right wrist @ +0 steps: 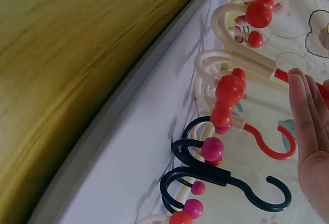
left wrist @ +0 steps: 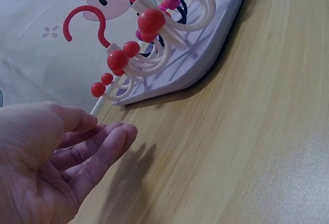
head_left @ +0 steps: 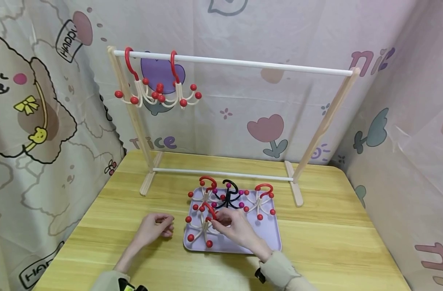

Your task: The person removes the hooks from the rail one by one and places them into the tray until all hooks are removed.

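Note:
My right hand point(head_left: 237, 228) is at the red hook of the front-left octopus-style hanger point(head_left: 205, 228), a cream, multi-armed one with red ball tips. Thumb and fingers pinch that hook from the right. The hanger stands on a lilac tray point(head_left: 243, 243); in the right wrist view, its hook is partly behind my fingers point(right wrist: 306, 111). Behind it on the tray are another red-hooked hanger point(head_left: 206, 197), a black hanger point(head_left: 227, 198) with magenta balls, and a red-hooked hanger point(head_left: 259, 204) at the right. My left hand point(head_left: 153, 229) holds nothing, fingers loosely bent, left of the tray.
A wooden rack with a white top bar point(head_left: 243, 64) stands behind the tray. Two red-hooked hangers point(head_left: 136, 91) point(head_left: 179, 91) hang close together at the bar's left end. The rack's feet point(head_left: 294, 186) rest on the wooden table point(head_left: 327, 234). Patterned curtains point(head_left: 225, 121) surround it.

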Available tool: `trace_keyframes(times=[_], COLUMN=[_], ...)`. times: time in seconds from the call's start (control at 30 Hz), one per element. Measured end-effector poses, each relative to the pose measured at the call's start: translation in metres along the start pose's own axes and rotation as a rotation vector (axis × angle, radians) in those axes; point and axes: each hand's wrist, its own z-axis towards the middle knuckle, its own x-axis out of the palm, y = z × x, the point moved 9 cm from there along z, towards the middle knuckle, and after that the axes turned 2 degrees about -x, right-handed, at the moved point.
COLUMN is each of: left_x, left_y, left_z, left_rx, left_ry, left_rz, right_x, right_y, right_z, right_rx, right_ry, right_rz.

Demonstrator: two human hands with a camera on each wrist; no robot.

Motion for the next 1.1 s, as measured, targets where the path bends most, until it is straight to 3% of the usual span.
trace_keyframes(times=[0.23, 1.1], left_x=[-0.004, -0.003], left_y=[0.0, 0.004], left_z=[0.0, -0.002], left_rx=[-0.002, -0.015], left_ry=[-0.031, -0.011], left_rz=[0.007, -0.015], right_x=[0.003, 0.011], right_y=[-0.002, -0.006], right_z=[0.001, 0.002], right_rx=[-0.005, 0.015], right_ry=[-0.012, 0.003], right_rz=[-0.011, 0.012])
